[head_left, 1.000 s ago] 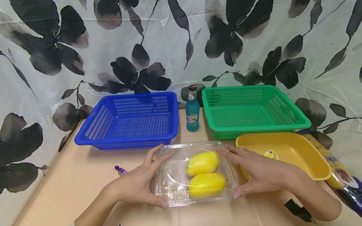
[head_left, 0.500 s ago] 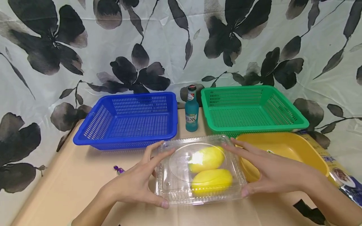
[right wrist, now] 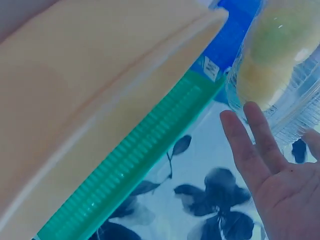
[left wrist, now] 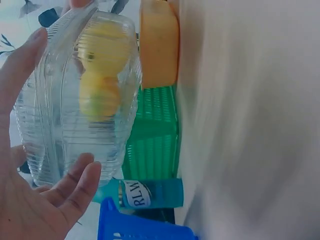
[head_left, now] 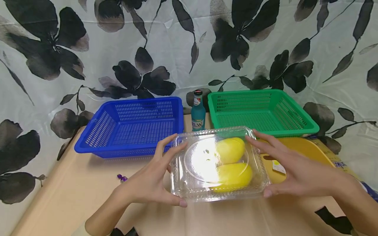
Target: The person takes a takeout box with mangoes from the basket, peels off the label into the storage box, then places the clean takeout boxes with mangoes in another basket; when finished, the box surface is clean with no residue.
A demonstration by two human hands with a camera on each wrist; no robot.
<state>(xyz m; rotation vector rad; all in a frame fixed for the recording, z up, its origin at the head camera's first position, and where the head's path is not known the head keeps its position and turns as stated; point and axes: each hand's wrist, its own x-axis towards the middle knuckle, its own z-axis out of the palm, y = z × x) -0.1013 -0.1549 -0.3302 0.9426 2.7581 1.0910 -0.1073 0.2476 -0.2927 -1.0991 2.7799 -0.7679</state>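
Between both hands is a clear plastic clamshell container (head_left: pixel 195 193), lid closed, raised above the table. Inside, on its right side, lie two yellow mangoes (head_left: pixel 234 177) one behind the other. My left hand (head_left: pixel 150 180) grips the left edge, thumb at the near corner and fingers along the far side. At the right edge my right hand (head_left: pixel 304 170) holds it the same way, thumb at the near corner. In the left wrist view the container (left wrist: pixel 65 125) shows its ribbed side, with fingers (left wrist: pixel 80 187) under it. Glare covers the left part of the lid.
A blue basket (head_left: pixel 130 152) stands at back left and a green basket (head_left: pixel 265 131) at back right, with a teal bottle (head_left: pixel 198 113) between. A yellow tray (head_left: pixel 313 154) sits behind my right hand, beside a yellow-and-blue package (head_left: pixel 346 168). A purple wrapped candy (head_left: pixel 122 178) lies left.
Both hands have lifted the container off the table and moved it up and to the right, the mangoes with it. It now overlaps the bottle's base and the green basket's rim.
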